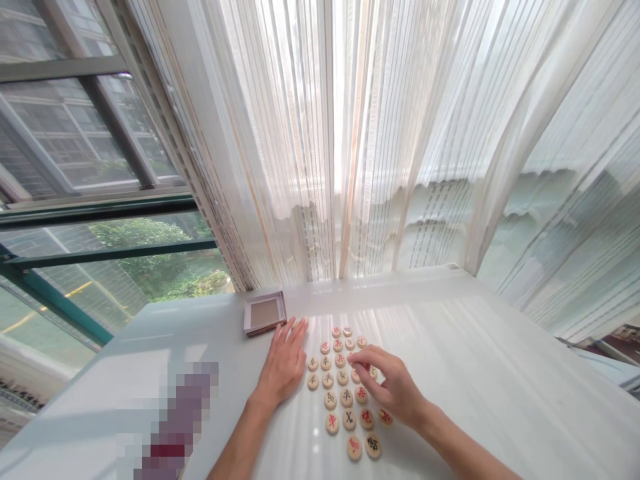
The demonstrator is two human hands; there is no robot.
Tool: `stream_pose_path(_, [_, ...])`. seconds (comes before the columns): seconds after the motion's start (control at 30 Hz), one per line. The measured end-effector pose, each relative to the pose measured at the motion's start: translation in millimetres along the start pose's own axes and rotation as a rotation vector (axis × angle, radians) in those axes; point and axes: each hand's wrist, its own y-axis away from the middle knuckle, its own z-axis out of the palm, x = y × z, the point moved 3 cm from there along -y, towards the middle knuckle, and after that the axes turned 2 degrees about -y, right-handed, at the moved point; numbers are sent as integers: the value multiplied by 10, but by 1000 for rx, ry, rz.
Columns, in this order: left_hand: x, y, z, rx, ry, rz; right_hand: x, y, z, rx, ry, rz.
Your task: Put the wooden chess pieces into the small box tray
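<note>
Round wooden Chinese chess pieces with red and black characters lie in rows on the white table, among them a black-marked piece point(349, 419) and a red-marked one point(332, 423). My left hand point(283, 363) rests left of the rows, palm down with fingers stretched out. By its fingertips a pale piece point(301, 324) shows, partly covered. Over the right side of the rows, my right hand point(393, 383) has thumb and forefinger pinched at a red-marked piece point(351, 359), mostly hidden by the fingertips. Other pieces beneath this hand are partly covered.
A shallow open box point(265, 313) stands at the table's far left, just beyond my left hand. White sheer curtains point(330, 167) hang behind the table point(475, 373). An open window is at the left. A pixelated purple strip point(175, 420) covers part of the left foreground.
</note>
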Motion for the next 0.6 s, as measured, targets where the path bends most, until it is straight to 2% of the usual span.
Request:
stream_pose_path(0.2, [30, 32, -2, -19, -12, -1, -38, -3, -6, 7, -5, -13])
stream_pose_path(0.37, [44, 33, -44, 71, 0, -26, -23, -3, -18, 24, -17, -12])
stream_pose_path(0.5, [59, 24, -36, -4, -12, 11, -10, 9, -14, 27, 7, -4])
stream_pose_path(0.6, [78, 4, -97, 12, -5, 11, -1, 16, -12, 28, 16, -3])
